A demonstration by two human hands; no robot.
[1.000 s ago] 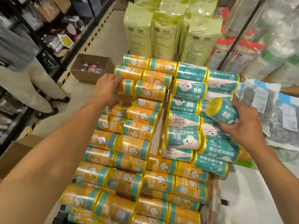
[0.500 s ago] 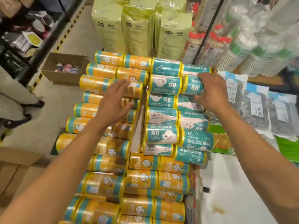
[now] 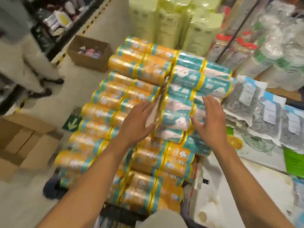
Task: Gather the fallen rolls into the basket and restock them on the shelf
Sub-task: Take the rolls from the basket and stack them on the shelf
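A second ago the right hand (image 3: pixel 209 120) was carrying a teal roll and the left hand (image 3: pixel 138 124) was seating an orange one at the top of the pile. Half a second ago the right hand was pressing its roll into the upper teal row. Now both hands are released and hold nothing, fingers straight and spread, and they have drawn back to the centre of the frame. The left hand lies by the cardboard divider (image 3: pixel 152 112) between the two stacks and the right over the teal rolls (image 3: pixel 213 83); motion blur hides whether they touch or hover. The orange rolls (image 3: pixel 125 66) fill the left stack, the teal the right, both running up the middle of the frame. Both carried rolls look restocked, so the hands are free to fetch more. No basket is in view.
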